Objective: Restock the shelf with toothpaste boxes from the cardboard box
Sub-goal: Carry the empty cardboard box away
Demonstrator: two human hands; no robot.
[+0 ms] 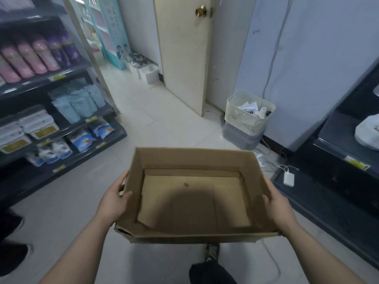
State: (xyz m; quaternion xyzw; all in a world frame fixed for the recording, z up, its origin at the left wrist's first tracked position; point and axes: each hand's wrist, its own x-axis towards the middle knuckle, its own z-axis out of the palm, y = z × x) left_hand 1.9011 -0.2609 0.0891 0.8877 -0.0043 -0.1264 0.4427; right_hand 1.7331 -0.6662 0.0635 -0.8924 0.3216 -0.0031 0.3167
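An open brown cardboard box [192, 158] is held in the air in front of me, above the tiled floor. Its inside shows only bare cardboard; no toothpaste boxes are visible in it. My left hand [114, 199] grips the box's left wall, thumb over the rim and fingers on the outside. My right hand [275, 203] grips the right wall the same way. A dark shelf unit [67, 130] stands at the left, stocked with pink and purple bottles, pale blue pouches and white packs.
A cream door [184, 48] with a brass knob stands ahead. A white plastic basket [248, 117] with rubbish sits by the blue wall. A dark low shelf [338, 160] runs along the right, with a white charger [289, 178] on it. My shoe [212, 252] shows below the box.
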